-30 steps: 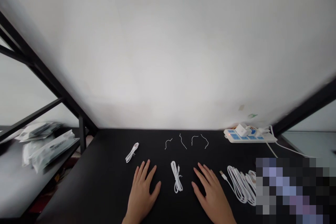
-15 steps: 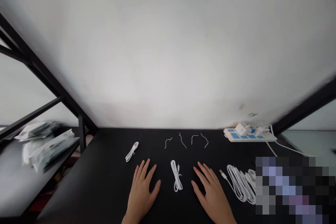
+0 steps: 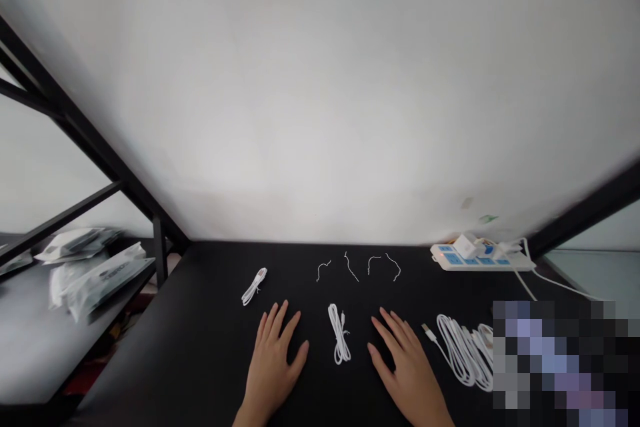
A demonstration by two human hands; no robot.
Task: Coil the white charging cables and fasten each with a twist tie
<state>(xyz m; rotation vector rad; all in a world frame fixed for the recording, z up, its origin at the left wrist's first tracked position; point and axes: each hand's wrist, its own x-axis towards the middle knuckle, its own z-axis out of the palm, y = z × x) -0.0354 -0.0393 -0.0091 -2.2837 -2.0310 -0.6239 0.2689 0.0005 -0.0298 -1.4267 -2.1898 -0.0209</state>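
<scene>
My left hand (image 3: 273, 360) lies flat on the black table (image 3: 190, 340), fingers spread, holding nothing. My right hand (image 3: 407, 363) rests the same way, also with fingers apart. Between them lies a coiled white cable (image 3: 339, 335) bound by a thin tie near its middle, touching neither hand. Beyond my left hand is a smaller bundled white cable (image 3: 254, 287), also tied. Several thin white twist ties (image 3: 351, 267) lie loose in a row toward the wall. To the right of my right hand sit coiled white cables (image 3: 460, 350), one with its USB plug (image 3: 429, 332) pointing out.
A white power strip (image 3: 450, 259) with blue sockets, a plugged-in charger and wires stands at the back right against the wall (image 3: 320, 113). Plastic-wrapped packages (image 3: 107, 280) lie on a surface at left, past a black metal frame (image 3: 160, 250). The lower right is pixelated.
The camera view has shifted slightly, so everything appears a little further right. Both hands and the cables keep their places on the table.
</scene>
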